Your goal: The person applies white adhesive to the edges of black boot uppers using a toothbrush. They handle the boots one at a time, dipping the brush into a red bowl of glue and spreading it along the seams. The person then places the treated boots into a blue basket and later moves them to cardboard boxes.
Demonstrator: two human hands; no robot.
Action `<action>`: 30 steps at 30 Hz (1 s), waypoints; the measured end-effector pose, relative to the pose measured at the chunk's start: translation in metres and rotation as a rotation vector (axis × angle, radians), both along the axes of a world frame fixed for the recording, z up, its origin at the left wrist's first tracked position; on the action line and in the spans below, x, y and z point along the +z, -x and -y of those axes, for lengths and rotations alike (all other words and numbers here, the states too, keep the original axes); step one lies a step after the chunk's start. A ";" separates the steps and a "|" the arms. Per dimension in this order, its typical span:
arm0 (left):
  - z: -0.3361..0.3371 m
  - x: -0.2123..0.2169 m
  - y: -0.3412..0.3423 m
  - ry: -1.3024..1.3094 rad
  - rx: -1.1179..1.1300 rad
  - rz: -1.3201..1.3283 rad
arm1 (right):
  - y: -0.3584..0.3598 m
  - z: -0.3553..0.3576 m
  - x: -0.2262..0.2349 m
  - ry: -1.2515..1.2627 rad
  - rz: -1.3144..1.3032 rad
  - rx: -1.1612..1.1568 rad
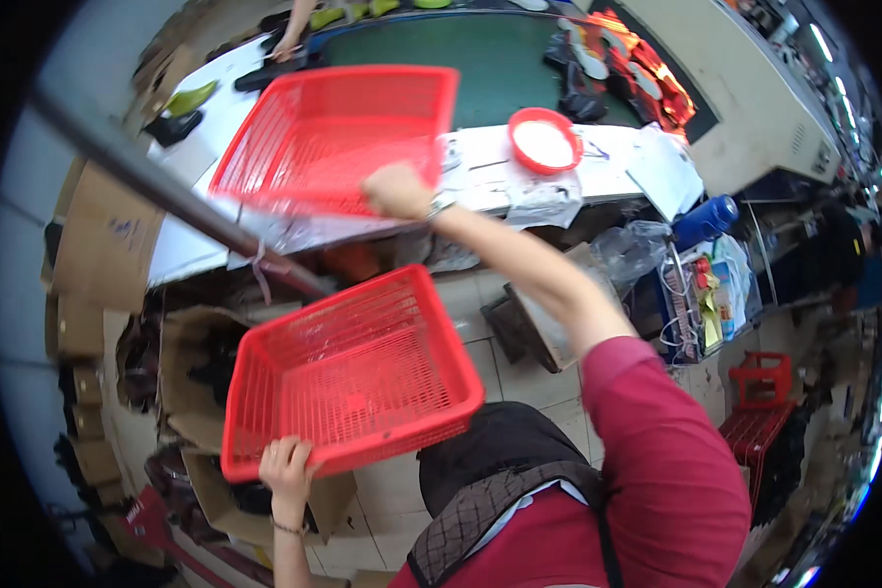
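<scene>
Two red plastic baskets with slotted walls are in my hands. My left hand (286, 468) has its fingers wrapped over the near rim of the lower basket (387, 438), which hangs tilted in front of me and has nothing inside. With my arm stretched out, my right hand (399, 191) grips the near side of the upper basket (338, 132). That one is over the white worktable (485, 167), tipped so its inside shows, and it also holds nothing. The right hand is slightly blurred, and its fingertips are hidden against the basket.
A small round red basin (545, 140) with white contents sits on the table. Behind runs a green conveyor belt (461, 64) carrying shoe parts (588, 59). A grey pole (167, 181) slants across the left. Cardboard boxes (108, 230) and a blue bottle (704, 221) stand around. Another person's hand (286, 47) is far left.
</scene>
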State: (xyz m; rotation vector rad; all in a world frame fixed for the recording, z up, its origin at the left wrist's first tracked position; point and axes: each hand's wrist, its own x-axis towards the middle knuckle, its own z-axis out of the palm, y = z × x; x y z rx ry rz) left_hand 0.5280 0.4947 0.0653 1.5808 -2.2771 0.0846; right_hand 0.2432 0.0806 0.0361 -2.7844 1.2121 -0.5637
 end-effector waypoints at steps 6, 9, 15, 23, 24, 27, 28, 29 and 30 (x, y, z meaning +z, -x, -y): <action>-0.040 -0.036 0.027 -0.472 0.133 0.004 | 0.033 -0.021 -0.039 -0.117 0.195 0.182; -0.068 -0.074 0.037 -0.695 0.190 0.089 | 0.111 -0.011 -0.024 0.068 0.572 0.079; -0.076 -0.129 0.045 -0.957 0.565 0.417 | 0.373 0.059 -0.048 0.151 0.694 -0.734; 0.125 0.047 0.276 -0.522 0.447 -0.635 | 0.483 0.122 -0.155 -0.298 -0.097 -0.746; 0.147 0.047 0.304 -0.614 0.414 -0.689 | 0.485 0.128 -0.153 -0.272 -0.132 -0.750; 0.249 -0.041 0.355 -0.275 0.008 -0.461 | 0.557 0.122 -0.190 -0.159 0.129 -0.652; 0.304 -0.054 0.378 -0.288 -0.038 -0.434 | 0.615 0.117 -0.208 -0.004 0.206 -0.649; 0.340 -0.068 0.389 -0.275 0.030 -0.376 | 0.628 0.108 -0.218 0.063 0.403 -0.520; 0.365 -0.095 0.390 -0.220 0.123 -0.383 | 0.618 0.090 -0.205 -0.291 0.614 -0.563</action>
